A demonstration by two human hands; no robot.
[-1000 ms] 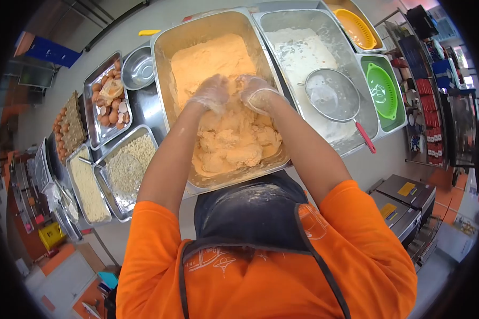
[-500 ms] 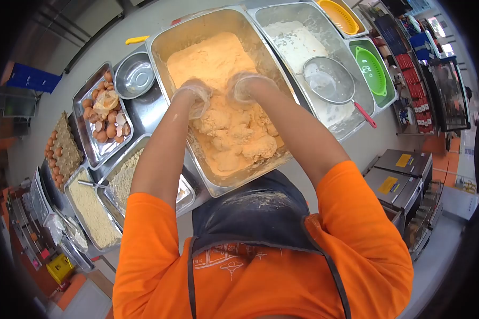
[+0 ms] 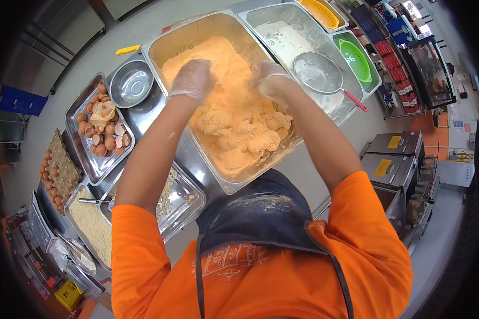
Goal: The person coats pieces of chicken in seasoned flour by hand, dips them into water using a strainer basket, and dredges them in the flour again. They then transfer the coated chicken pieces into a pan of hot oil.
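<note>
A deep metal pan (image 3: pixel 226 187) holds orange breading flour (image 3: pixel 215 53), with lumpy coated pieces (image 3: pixel 245 135), perhaps chicken, heaped at its near end. Both my hands wear clear plastic gloves. Over the left side of the flour is my left hand (image 3: pixel 193 78), its fingers smeared by motion. My right hand (image 3: pixel 270 78) is near the pan's right wall, above the flour and beyond the coated pieces; its fingers are blurred and partly turned away. Whether either hand grips anything cannot be made out.
Right of the pan, a sieve (image 3: pixel 318 73) with a red handle rests in a tray of white flour (image 3: pixel 285 42). A green basket (image 3: pixel 355 59) stands beyond. On the left are a steel bowl (image 3: pixel 132 84), a tray of eggshells (image 3: pixel 104 125), an egg carton (image 3: pixel 64 173) and crumb trays (image 3: pixel 90 218).
My hands have lifted out of the flour and moved apart, the left slightly up and the right outward. The coated pieces look more dusted with flour. The view has shifted a little.
</note>
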